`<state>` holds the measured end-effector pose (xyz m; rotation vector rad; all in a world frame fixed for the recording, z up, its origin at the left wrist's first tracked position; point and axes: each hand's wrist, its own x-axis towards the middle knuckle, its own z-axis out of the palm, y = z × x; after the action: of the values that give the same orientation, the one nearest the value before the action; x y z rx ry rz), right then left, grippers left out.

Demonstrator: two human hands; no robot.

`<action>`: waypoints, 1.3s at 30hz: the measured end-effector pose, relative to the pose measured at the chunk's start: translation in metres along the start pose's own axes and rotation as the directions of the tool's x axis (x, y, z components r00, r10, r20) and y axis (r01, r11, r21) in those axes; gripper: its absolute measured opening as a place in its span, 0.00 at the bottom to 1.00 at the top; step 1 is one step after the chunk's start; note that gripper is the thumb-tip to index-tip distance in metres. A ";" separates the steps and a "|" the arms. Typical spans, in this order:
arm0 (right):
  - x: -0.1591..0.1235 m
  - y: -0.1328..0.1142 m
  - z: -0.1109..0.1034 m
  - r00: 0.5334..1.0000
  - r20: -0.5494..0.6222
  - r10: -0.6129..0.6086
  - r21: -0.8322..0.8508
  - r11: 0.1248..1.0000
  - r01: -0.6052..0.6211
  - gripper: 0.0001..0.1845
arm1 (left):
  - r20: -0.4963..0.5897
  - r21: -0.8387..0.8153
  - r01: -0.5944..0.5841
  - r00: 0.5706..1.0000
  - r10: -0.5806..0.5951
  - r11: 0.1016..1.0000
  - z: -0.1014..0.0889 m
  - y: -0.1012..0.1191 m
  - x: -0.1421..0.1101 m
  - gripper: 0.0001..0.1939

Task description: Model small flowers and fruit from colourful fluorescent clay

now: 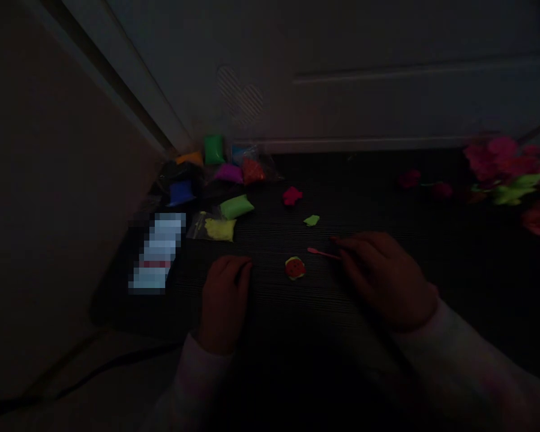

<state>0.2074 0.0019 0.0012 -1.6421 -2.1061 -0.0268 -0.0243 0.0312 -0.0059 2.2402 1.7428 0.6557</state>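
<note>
My right hand [382, 279] is over the dark table, thumb and fingers drawn together. A thin pink modelling tool [323, 253] reaches out leftward from it, its flat tip pointing at a small round clay piece [295, 268]. That piece is red with dark dots and a yellow-green rim. My left hand [225, 300] rests on the table to the left of the clay piece, fingers curled in and nothing visible in them. Beyond the tool lie a light green clay scrap [312, 221] and a pinkish-red clay lump [292, 196].
Bags of yellow clay [220, 229], light green clay [237, 207] and other colours lie at the back left. A lit, blurred-out screen [158, 253] is left of my left hand. Pink flowers [501, 157] are at the back right. A pale panel [364, 108] rises behind the table.
</note>
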 end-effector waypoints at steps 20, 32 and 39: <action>-0.056 -0.074 0.011 0.994 0.027 0.102 0.488 0.867 -0.103 0.08 | 0.646 -0.626 0.601 0.757 -0.102 0.496 -0.009 0.042 -0.038 0.17; -0.054 -0.074 0.008 0.979 0.082 0.188 0.581 0.789 -0.200 0.04 | 0.671 -0.636 0.618 0.738 -0.064 0.463 -0.010 0.043 -0.033 0.16; -0.060 -0.059 0.005 0.770 0.277 0.574 0.857 0.215 -0.469 0.06 | 0.657 -0.658 0.644 0.744 -0.119 0.392 -0.005 0.037 -0.034 0.15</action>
<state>0.1621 -0.0676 -0.0100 -1.4223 -0.9263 1.0617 -0.0012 -0.0120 0.0077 1.0409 1.1522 0.5441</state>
